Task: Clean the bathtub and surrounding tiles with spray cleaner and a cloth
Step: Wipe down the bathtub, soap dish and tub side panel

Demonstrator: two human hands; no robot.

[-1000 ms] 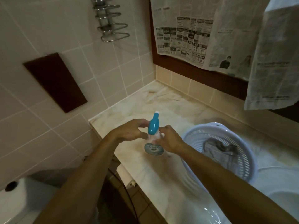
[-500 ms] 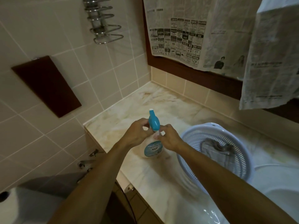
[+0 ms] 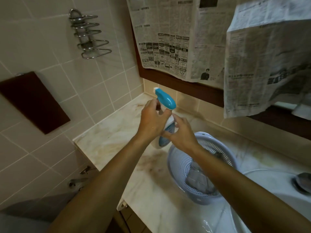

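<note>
1. The spray bottle (image 3: 165, 118) is held up off the marble counter (image 3: 107, 137), tilted with its blue trigger head (image 3: 165, 99) leaning away toward the wall corner; it looks freshly picked up and being made ready rather than already in use, since the white nozzle (image 3: 155, 89) points at no surface that needs cleaning

2. The left hand (image 3: 152, 121) is wrapped around the neck just under the trigger head, fingers curled closed on it; this is the grip that would let a finger reach the trigger

3. The right hand (image 3: 180, 134) steadies the bottle's shoulder and body from the other side, fingers partly bent and touching it, thumb against the label; I judge it is supporting while the left settles its hold, or adjusting the nozzle end

4. A pale blue perforated basket (image 3: 183, 167) sits on the counter just beside the bottle, next to the white sink basin (image 3: 269, 187); something grey lies inside, possibly the cloth, though it is too dim to be sure

5. Newspaper sheets (image 3: 168, 39) hang over the dark wooden frame (image 3: 185, 84) behind the counter

6. No bathtub is clearly in sight, so the cleaning itself seems not yet begun
</note>
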